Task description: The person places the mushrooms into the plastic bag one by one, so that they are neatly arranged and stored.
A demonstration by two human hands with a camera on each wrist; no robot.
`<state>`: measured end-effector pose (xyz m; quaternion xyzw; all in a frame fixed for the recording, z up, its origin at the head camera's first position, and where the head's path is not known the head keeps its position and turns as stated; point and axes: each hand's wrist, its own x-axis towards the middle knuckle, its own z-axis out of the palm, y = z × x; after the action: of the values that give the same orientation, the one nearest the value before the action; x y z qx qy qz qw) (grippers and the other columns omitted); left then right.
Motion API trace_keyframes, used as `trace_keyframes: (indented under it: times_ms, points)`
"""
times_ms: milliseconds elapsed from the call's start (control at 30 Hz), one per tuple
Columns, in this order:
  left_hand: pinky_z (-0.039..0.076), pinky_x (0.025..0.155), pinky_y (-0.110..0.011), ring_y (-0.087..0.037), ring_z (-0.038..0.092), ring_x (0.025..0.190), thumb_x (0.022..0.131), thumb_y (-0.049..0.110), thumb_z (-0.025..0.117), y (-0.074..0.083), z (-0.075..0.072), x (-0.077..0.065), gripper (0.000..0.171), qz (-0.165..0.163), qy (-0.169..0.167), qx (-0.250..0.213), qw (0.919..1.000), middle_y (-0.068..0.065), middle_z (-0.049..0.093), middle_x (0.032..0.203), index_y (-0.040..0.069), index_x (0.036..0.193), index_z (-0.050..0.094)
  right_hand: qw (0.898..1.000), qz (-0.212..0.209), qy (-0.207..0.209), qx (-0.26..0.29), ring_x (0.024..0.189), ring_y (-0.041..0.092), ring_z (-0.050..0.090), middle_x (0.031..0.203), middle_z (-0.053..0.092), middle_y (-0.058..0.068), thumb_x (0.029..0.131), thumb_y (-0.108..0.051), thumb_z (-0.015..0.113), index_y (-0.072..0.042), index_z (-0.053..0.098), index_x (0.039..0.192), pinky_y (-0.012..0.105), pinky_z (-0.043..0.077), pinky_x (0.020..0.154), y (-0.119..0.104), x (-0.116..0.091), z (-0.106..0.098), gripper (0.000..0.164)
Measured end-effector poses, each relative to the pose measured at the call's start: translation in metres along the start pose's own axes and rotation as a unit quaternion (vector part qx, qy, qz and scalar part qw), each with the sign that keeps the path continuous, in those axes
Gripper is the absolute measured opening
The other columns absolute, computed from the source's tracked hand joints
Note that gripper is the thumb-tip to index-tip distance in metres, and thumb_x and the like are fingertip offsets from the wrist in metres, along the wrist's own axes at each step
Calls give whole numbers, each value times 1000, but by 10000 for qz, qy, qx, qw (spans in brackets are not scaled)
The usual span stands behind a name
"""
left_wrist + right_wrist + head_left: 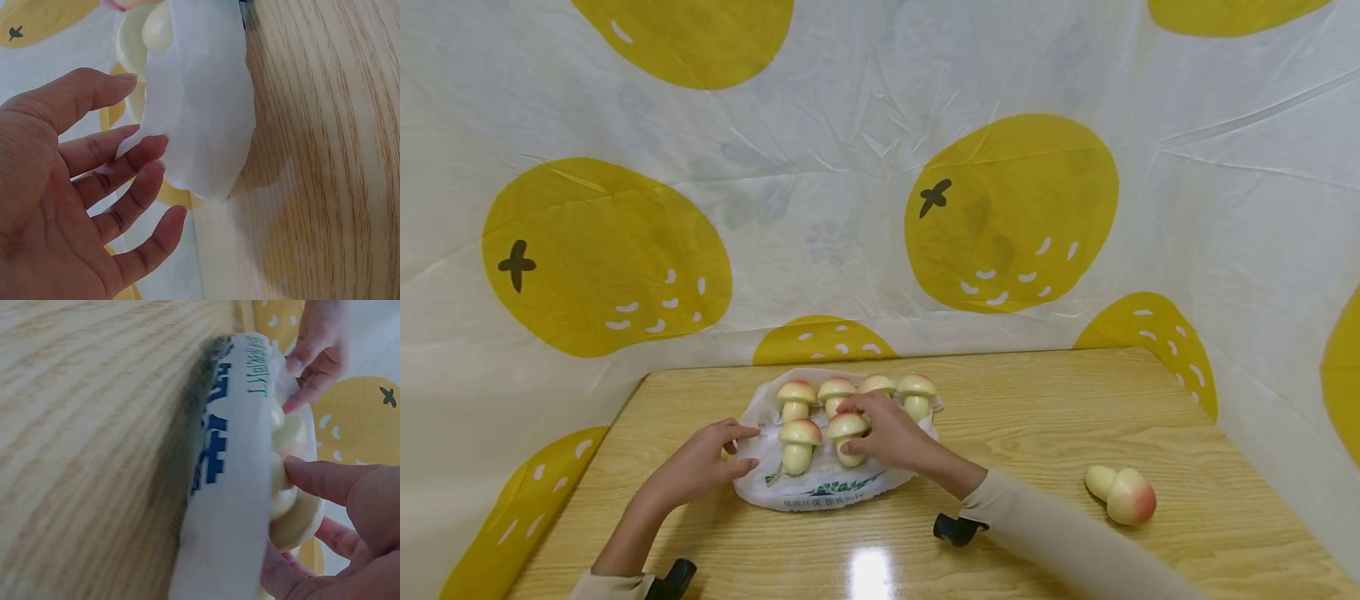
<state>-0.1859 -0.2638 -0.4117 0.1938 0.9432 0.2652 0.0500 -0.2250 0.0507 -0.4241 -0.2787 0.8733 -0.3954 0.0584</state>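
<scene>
Several glossy cream toy mushrooms with pink-tinged caps stand in two rows on a white plastic bag (756,487) printed with green lettering. My right hand (891,433) grips the front-right mushroom (844,425), thumb on its stem and fingers about the cap. The right wrist view shows that thumb against the pale mushroom (300,525) just behind the bag's raised edge. At the bag's left side is my left hand (696,462), thumb and fingers spread apart. In the left wrist view its fingertips touch the edge of the bag (206,106).
Another toy mushroom (1123,497) lies on its side at the right of the wooden table (1022,417). A white cloth (820,225) with large yellow fruit shapes hangs behind the table and along its sides.
</scene>
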Motion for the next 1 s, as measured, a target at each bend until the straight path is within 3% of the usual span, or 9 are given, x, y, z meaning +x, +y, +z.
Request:
trace_keyframes:
  times_ms: [233,433,633,800,933,1000]
  points:
    - [47,70,-28,-19,57,89,90,22,78,2,-1,0,46,15,6,4,10000,-2,65,102,-3,127,68,9992,200,-34,-349,102,19,57,127,57,10,86,-25,83,-11,65,131,36,49,83,2,-1,7,51]
    - [46,69,-27,-18,56,88,90,22,78,2,-1,-1,45,49,43,-29,10000,-2,65,101,-3,127,68,9985,195,-26,-507,99,17,58,127,57,10,89,-30,80,-11,63,134,34,49,82,2,0,8,52]
    - [46,69,-27,-17,56,89,90,21,77,0,0,-1,44,74,77,-42,9999,-2,65,104,-3,127,68,9988,174,-105,-441,105,23,61,127,59,14,89,-33,80,-8,61,136,36,51,83,2,-2,2,56]
    - [47,70,-27,-17,56,89,91,21,77,1,-1,-2,44,87,78,-74,9999,-3,66,105,-2,127,68,9997,29,-159,-176,116,31,61,133,59,18,88,-27,82,-5,61,136,40,52,86,2,-8,-12,57]
    - [47,69,-27,-17,56,88,91,21,77,2,-2,-2,44,83,79,-60,9999,-2,66,104,-2,127,68,9995,-123,-245,134,124,37,57,138,57,18,88,-19,82,-4,59,137,35,56,84,4,-16,-26,56]
    - [46,69,-27,-16,55,88,90,21,77,2,-2,-2,44,85,90,-43,9999,-2,66,104,-3,127,69,9991,-9,-306,306,119,35,62,139,55,18,89,-18,80,-7,57,141,32,57,79,6,-22,-33,57]
